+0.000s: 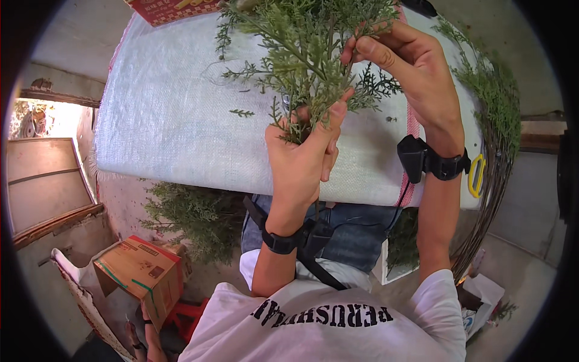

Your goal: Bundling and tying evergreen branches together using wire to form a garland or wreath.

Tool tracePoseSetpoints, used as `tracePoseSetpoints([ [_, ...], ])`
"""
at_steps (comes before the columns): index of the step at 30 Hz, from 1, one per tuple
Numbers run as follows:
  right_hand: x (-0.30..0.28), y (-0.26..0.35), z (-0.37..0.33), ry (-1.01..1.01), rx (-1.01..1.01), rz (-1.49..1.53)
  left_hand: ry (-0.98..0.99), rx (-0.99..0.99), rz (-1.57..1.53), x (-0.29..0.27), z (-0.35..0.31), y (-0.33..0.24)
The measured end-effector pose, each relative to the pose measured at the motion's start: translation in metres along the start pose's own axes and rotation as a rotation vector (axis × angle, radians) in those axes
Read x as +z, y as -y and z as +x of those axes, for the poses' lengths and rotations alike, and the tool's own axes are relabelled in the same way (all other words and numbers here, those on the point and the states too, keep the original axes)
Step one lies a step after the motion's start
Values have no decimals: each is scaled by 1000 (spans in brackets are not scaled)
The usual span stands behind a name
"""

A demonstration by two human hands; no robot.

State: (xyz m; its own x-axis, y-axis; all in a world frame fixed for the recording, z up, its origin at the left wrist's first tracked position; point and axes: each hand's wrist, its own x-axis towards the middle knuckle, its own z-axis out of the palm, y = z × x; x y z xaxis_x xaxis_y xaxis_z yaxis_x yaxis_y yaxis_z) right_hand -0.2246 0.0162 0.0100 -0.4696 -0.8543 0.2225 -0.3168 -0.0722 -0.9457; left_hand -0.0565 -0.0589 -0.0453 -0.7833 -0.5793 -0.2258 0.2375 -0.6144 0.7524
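A leafy bunch of green sprigs point(301, 48) rises from my left hand point(301, 157), whose fingers are wrapped round its lower stems above the white woven sheet point(169, 120). My right hand point(413, 72) is at the upper right of the bunch, thumb and fingers pinched on a thin green sprig at its edge. Whether that sprig is apart from the bunch I cannot tell. Small broken bits of green point(242, 113) lie on the sheet left of the bunch. Each of my wrists wears a black strap with a small box.
A yellow handle point(477, 175) lies at the sheet's right edge, beside long stems with green foliage point(497, 102). At the far edge is a red box point(172, 9). More greenery point(193, 217) is below the table. Another person's arm point(154, 341) shows beside a cardboard box point(142, 271).
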Motion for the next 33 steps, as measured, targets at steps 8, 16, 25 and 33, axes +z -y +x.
tracePoseSetpoints([
  [8,-1,-3,-1,8,29,-19,-7,-25,-4,-1,-1,-1],
  [16,-3,-8,-2,8,6,3,21,-6,-53,-2,-1,1],
  [25,10,-17,-6,5,-39,11,25,1,-37,-1,-2,-2],
  [33,5,-8,-5,40,-123,121,32,-25,-39,2,-2,-4],
])
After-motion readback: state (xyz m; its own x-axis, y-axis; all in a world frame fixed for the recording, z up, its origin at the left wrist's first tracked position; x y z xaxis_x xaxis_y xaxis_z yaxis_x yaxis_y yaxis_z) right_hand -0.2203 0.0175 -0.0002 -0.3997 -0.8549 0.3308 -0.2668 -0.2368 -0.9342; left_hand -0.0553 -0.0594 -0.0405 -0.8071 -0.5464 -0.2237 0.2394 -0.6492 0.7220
